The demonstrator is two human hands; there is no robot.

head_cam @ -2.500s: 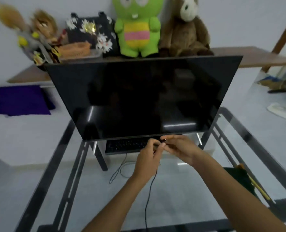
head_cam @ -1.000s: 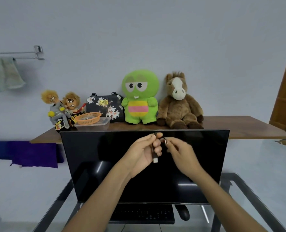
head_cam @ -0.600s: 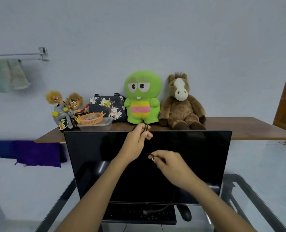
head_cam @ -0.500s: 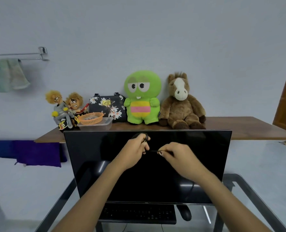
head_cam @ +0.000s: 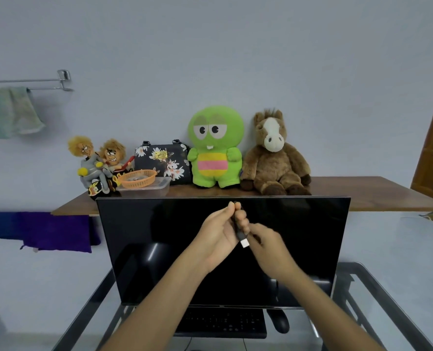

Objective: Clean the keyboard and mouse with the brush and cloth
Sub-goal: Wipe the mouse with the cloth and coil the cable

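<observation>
A black keyboard [head_cam: 223,323] lies on the glass table under the monitor, with a black mouse [head_cam: 278,324] just to its right. In front of the dark screen, my left hand [head_cam: 218,236] is shut on a black USB cable [head_cam: 239,230]. The cable's silver plug [head_cam: 245,243] points down out of my fingers. My right hand [head_cam: 271,247] is right beside the plug, blurred, its fingers pinched on the same cable. A stretch of cable hangs below my right wrist. No brush or cloth shows in this view.
A large black monitor [head_cam: 159,249] stands on the glass table [head_cam: 377,287] and fills the middle. Behind it a wooden shelf [head_cam: 375,191] carries plush toys, a floral bag and an orange basket [head_cam: 138,177]. A towel hangs at the upper left.
My view rose from the table to the wall and shelf. Both hands lifted the cable in front of the screen. The plug end now hangs from my left hand with my right hand lower beside it.
</observation>
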